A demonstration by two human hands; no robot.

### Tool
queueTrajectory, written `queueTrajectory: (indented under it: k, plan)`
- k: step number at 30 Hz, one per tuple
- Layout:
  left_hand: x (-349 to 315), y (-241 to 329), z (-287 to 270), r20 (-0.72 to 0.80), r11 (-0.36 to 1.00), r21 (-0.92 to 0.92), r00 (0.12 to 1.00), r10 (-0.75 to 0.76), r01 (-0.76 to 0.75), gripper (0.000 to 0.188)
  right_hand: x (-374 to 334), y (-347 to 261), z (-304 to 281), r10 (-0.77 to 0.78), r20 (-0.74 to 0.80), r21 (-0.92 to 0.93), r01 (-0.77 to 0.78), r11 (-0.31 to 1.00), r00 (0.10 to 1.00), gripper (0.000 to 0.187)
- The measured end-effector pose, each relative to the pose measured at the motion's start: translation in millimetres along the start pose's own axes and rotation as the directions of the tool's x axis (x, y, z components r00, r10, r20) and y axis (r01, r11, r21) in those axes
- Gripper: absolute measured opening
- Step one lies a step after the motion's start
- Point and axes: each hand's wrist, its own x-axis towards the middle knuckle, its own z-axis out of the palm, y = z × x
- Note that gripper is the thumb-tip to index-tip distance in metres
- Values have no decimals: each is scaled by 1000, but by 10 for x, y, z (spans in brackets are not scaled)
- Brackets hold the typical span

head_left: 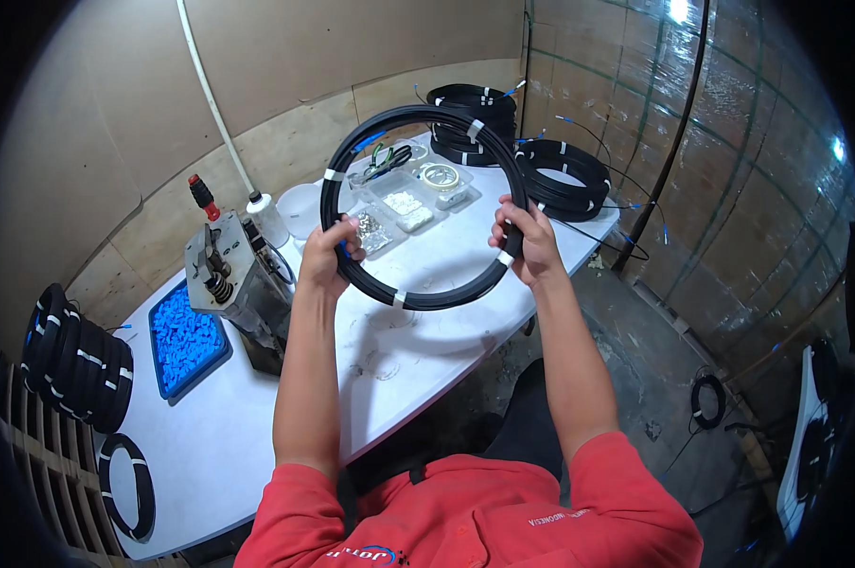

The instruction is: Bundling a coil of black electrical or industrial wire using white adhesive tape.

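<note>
A black cable coil [425, 301], bound with several white tape bands, is held up over the white table by both of my hands. My left hand [325, 254] is closed round the coil's left side, close to a bit of blue. On the opposite side my right hand [531, 241] grips the ring just above a white band. A blue piece [369, 142] shows on the coil's upper left. Through and behind the ring are a clear tray of small metal parts [372, 232], a tray of white pieces [406, 210] and pliers [387, 163].
Stacked black coils [472, 123] and another coil pile [562, 180] stand at the table's far right, loose ends sticking out. Left are a metal hand press [238, 270], a blue tray [221, 352] of blue pieces, a coil stack [77, 364] and a single coil [143, 492].
</note>
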Motion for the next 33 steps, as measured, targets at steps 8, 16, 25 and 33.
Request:
queueTrajectory:
  k: [8,16,25,33]
  plan:
    - [-147,-129,9,-5,949,300,995,103,-97,38,-175,128,-13,-171,-99,42,176,984,980,22]
    - [-199,-263,147,-81,880,429,961,263,-205,31,-285,264,28,-251,-173,133,275,952,953,20]
    - [-111,-362,-16,-124,966,212,977,176,-147,30,-347,340,2,-256,-175,123,279,952,951,21]
    - [-161,-281,-82,-65,995,-62,995,-78,74,24,-386,344,11,-241,-184,90,260,961,953,21]
